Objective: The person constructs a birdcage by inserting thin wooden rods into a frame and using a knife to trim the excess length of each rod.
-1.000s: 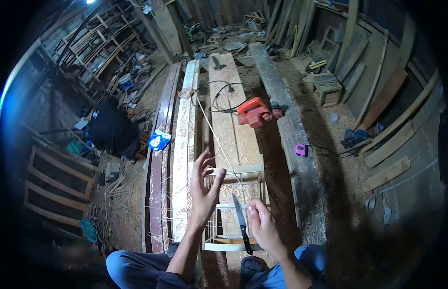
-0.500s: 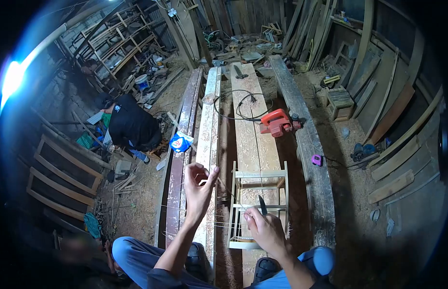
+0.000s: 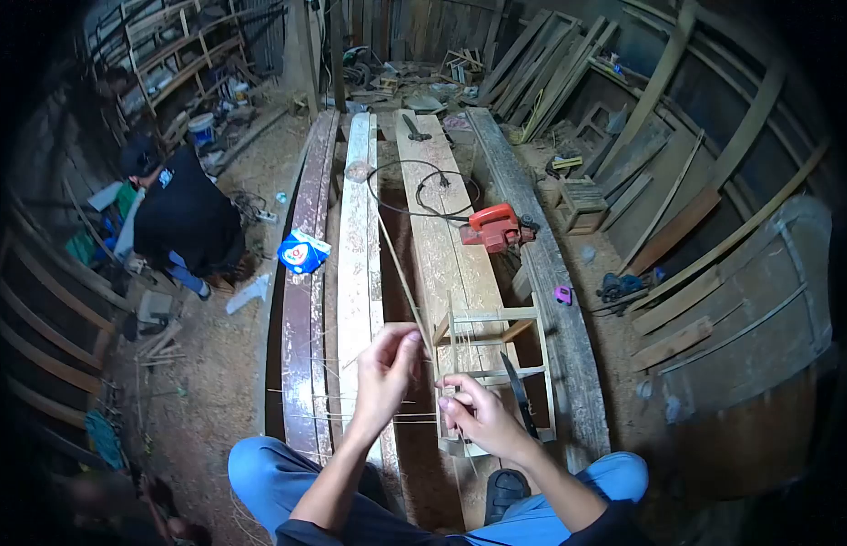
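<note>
My left hand is closed, thumb against the curled forefinger, its fingertips right beside a long thin strip. That strip slants down from the boards to my right hand, whose thumb and fingers are pinched at its lower end. What the left fingers hold, if anything, I cannot tell. A dark-bladed knife shows along the outer side of my right hand, its lower end hidden by the wrist. Beneath the hands stands a small wooden frame with slender rails. Several thin strands stretch sideways below my left hand.
Long planks run forward, strewn with shavings. On them are a red power planer with a black cord, a blue packet and a pink tape measure. A person crouches at left. Boards lean at the right wall.
My left hand has come right and closed its fingers, nearer my right hand. The knife now shows more beside the right hand. The whole view has turned to the right.
</note>
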Demonstrator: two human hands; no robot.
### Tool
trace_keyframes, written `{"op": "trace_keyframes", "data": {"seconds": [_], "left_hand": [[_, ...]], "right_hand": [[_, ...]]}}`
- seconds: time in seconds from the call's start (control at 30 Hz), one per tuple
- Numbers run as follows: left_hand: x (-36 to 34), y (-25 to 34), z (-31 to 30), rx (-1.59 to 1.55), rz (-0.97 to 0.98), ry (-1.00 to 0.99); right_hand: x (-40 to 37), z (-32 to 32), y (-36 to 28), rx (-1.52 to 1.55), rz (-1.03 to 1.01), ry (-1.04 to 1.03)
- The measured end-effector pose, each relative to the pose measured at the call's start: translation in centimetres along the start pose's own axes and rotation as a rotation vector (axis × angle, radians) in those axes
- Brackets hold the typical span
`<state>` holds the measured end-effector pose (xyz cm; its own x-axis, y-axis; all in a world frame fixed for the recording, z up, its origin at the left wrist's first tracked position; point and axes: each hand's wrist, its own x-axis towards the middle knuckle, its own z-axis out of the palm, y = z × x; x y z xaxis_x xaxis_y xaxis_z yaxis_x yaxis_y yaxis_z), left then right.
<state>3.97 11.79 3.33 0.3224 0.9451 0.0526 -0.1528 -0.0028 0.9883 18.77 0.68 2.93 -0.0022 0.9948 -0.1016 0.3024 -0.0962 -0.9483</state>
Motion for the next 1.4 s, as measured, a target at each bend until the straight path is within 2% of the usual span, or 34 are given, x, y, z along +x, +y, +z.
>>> {"op": "trace_keyframes", "data": {"seconds": [0.03, 0.07, 0.1, 0.27, 0.37, 0.43, 0.5, 0.6, 0.8, 0.9, 1.0, 1.03, 1.13, 1.23, 1.4], "left_hand": [[-0.4, 0.4, -0.2, -0.008, -0.032, -0.039], [-0.5, 0.3, -0.7, 0.088, 0.024, -0.062], [-0.6, 0.2, -1.2, 0.188, 0.083, -0.085], [-0.3, 0.8, -3.1, 0.154, 0.088, -0.007], [0.5, 0.4, -3.7, 0.167, 0.168, 0.05], [0.5, -0.4, -4.0, -0.026, -0.055, 0.054], [0.1, -0.8, -3.4, -0.056, -0.031, 0.066], [-0.6, -1.4, -3.0, 0.011, -0.013, 0.062], [-1.4, -1.6, -1.4, 0.074, -0.004, 0.053], [-1.6, -0.8, -0.5, 0.162, 0.041, 0.066], [-1.6, 0.1, -0.4, 0.313, 0.212, -0.004], [-1.8, 0.2, -0.1, 0.306, 0.216, -0.007], [-2.4, 0.6, 0.1, 0.365, 0.281, -0.168], [-2.2, 1.0, -0.2, 0.479, 0.362, -0.204], [-1.4, 1.7, -1.7, 0.532, 0.451, -0.274]], "right_hand": [[0.8, 0.7, -0.5, 0.146, 0.044, -0.035], [1.5, 1.5, -1.4, 0.255, 0.071, -0.008], [2.4, 2.0, -1.6, 0.154, 0.026, 0.026], [4.7, 3.7, -3.6, 0.22, 0.054, -0.003], [4.6, 5.0, -3.6, 0.249, 0.076, 0.018], [4.0, 5.8, -3.0, 0.216, 0.079, 0.066], [3.6, 6.3, -1.9, 0.319, 0.068, 0.08], [2.6, 6.3, -1.7, 0.196, 0.082, 0.198], [0.6, 5.7, -1.8, 0.142, 0.115, 0.25], [0.0, 5.8, -1.9, 0.026, 0.088, 0.35], [0.2, 6.0, -2.3, 0.051, 0.05, 0.433], [0.3, 5.8, -2.1, 0.044, 0.048, 0.438], [0.5, 5.5, -1.6, 0.128, 0.011, 0.52], [1.1, 5.0, -3.5, 0.286, 0.035, 0.514], [3.2, 4.1, -4.0, 0.371, 0.054, 0.548]]}}
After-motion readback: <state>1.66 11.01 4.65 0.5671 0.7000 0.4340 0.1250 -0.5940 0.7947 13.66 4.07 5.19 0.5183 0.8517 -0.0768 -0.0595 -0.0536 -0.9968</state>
